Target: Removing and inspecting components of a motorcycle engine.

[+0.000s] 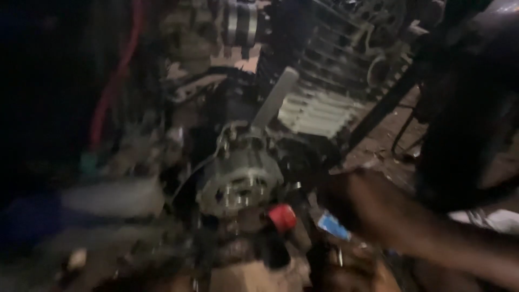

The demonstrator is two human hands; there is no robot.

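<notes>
- The round metal engine cover (240, 176), ribbed and grey with small bolts on its face, sits in the middle of the frame, a little left of centre; it is the part nearest to the hands.
- Just below and right of it, a small red cap (282, 217) is touching or almost touching the lower edge of the cover; blur hides the exact contact.
- The right hand (346, 265) is at the bottom of the frame, right of centre, with its forearm coming in from the lower right corner. The fingers are dark and smeared by motion, so I cannot tell how far they are open or if they hold something.
- The left hand is not visible in the picture.
- A small blue object (332, 226) lies between the red cap and the forearm, near the wrist.
- Above the cover, the finned cylinder (319, 108) rises to the upper centre, and a flat grey bar (275, 97) leans across it.
- A red cable (113, 81) runs down the upper left.
- In my judgement, work here goes well with a steady head and more light, and fingers kept on the cover's rim, away from the fins.
</notes>
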